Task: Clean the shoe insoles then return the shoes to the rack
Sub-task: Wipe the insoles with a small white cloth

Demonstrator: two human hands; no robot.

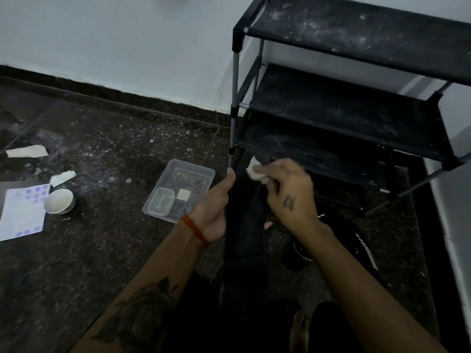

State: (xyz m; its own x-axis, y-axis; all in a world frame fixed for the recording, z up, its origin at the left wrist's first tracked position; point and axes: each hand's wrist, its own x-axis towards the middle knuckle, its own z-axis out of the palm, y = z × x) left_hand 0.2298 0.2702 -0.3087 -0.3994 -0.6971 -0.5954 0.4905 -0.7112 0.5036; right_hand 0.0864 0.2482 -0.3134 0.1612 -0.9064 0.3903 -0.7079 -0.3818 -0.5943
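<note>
A long black insole (244, 225) stands nearly upright in front of me, and my left hand (216, 207) grips its left edge with the thumb pointing up. My right hand (288, 192) pinches a small white wipe (256, 170) against the insole's upper part. A black shoe (331, 245) with white markings lies on the floor to the right, below my right forearm. The black shoe rack (356, 110) with dusty fabric shelves stands at the right, just behind the insole; no shoes show on it.
A clear plastic tray (193, 171) holding a smaller clear box and a white pad sits on the dark speckled floor, left of my hands. Further left are a white bowl (59, 201), a printed sheet (21, 212) and two crumpled white wipes (26, 151). A white wall runs behind.
</note>
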